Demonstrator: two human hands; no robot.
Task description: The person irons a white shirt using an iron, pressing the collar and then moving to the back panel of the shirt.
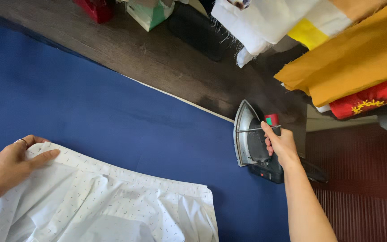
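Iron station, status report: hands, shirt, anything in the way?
Right hand gripping iron, upended at board edge. Left hand pinning white shirt. Nothing between them.

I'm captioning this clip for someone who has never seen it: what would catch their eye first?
The big blue ironing surface fills most of the view. At its right edge the right hand grips the handle of a grey iron tipped on its side. At lower left, the left hand rests on a white patterned garment spread on the blue cloth, while bright orange and yellow fabrics hang at upper right.
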